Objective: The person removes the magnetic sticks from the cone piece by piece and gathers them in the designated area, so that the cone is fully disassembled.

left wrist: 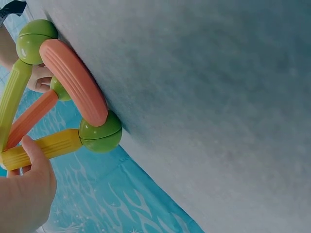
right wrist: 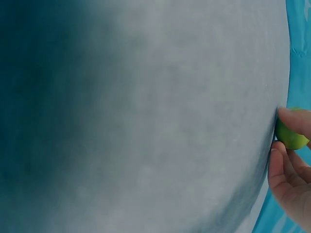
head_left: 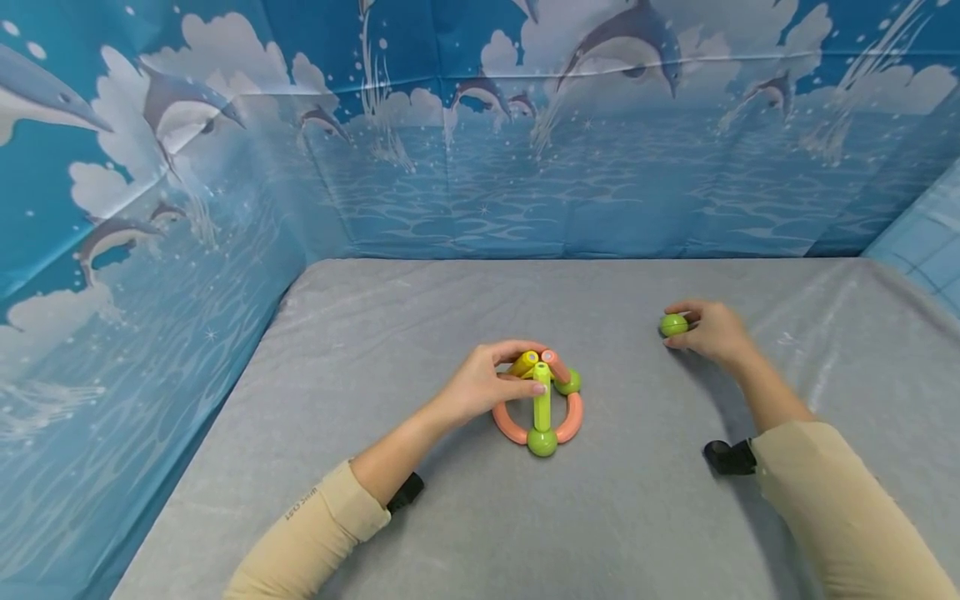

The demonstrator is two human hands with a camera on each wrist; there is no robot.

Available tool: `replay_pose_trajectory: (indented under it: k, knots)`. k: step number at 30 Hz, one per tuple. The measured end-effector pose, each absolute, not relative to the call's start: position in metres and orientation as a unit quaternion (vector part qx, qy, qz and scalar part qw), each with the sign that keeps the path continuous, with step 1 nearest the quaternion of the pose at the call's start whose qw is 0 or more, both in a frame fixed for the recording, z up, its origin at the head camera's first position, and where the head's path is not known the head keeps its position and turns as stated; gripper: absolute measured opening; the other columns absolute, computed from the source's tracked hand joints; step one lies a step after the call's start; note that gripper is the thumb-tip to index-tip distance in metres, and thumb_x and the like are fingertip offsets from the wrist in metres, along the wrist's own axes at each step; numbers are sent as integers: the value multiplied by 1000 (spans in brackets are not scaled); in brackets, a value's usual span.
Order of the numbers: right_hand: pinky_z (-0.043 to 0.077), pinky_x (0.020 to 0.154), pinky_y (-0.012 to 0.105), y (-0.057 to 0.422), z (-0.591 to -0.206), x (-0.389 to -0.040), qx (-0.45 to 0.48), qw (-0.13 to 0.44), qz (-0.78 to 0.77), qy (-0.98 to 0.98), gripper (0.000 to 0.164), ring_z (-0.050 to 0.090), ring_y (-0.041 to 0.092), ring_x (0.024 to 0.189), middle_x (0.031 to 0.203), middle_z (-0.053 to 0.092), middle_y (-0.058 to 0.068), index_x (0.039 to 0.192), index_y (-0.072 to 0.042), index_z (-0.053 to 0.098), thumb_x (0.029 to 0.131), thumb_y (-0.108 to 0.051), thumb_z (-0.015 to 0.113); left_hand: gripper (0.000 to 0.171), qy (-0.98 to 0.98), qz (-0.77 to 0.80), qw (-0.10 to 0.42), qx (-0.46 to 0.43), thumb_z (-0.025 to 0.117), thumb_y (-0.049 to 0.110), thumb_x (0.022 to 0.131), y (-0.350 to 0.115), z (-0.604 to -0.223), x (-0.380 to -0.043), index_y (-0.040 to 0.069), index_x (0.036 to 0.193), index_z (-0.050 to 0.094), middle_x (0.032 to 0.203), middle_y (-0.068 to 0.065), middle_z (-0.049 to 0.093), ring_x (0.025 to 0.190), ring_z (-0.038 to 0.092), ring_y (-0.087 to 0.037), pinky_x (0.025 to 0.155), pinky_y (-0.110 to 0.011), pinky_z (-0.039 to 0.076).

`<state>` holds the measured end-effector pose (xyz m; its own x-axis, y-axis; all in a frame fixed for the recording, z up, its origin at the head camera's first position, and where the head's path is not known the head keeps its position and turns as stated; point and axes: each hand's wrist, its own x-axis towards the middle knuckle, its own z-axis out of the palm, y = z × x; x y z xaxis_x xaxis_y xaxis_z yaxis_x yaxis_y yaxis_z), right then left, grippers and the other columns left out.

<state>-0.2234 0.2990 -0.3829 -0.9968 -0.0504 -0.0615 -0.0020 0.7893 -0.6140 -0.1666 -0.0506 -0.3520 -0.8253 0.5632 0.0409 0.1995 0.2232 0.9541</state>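
Note:
In the head view, a frame of toy rods and green balls stands mid-table. Its base has curved salmon pieces point(head_left: 573, 418) joined by green balls point(head_left: 542, 442). A lime rod point(head_left: 542, 412), a salmon rod point(head_left: 557, 367) and a yellow rod point(left wrist: 60, 143) lean together at the top. My left hand point(head_left: 480, 383) grips the frame near that top, the thumb lying on the yellow rod in the left wrist view. Farther right, my right hand point(head_left: 708, 333) pinches a loose green ball point(head_left: 674, 325) between thumb and fingers, close over the table. The frame's far side is partly hidden by the left hand.
A grey cloth point(head_left: 630, 517) covers the table. Blue dolphin-print curtains point(head_left: 480, 192) stand along the back and left edges. Each wrist wears a black strap mount, such as the one at the right cuff point(head_left: 729, 457).

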Motion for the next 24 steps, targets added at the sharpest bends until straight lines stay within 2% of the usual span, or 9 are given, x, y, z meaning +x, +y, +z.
replay_pose_trajectory:
  k: [4,8,20,24]
  knots:
    - [42,81,54,298,-382,-224,-21,43,-316,948,51,46,47,105,119,46,36,126,7,49,83,-9,69,42,769,567,150,255,74,15,81,-51,-353,-167,20,121,62,117,9,61,115,49,-8,92,-31,42]
    - [42,81,55,298,-381,-224,-24,47,-319,946,52,45,47,105,119,45,36,127,7,49,83,-10,70,42,768,567,142,264,75,18,80,-51,-355,-169,22,120,63,115,10,62,114,49,-8,93,-33,42]
    - [42,82,54,299,-380,-223,-16,57,-336,940,55,45,47,106,120,44,36,129,6,46,83,-12,70,42,757,576,150,269,74,17,81,-52,-357,-169,21,120,62,115,10,62,114,49,-9,94,-37,41]
    - [43,81,53,301,-377,-222,-20,61,-337,939,58,46,47,107,120,45,35,130,6,45,82,-13,71,47,754,577,158,270,73,14,82,-53,-358,-171,15,126,58,121,4,60,118,48,-10,99,-38,37]
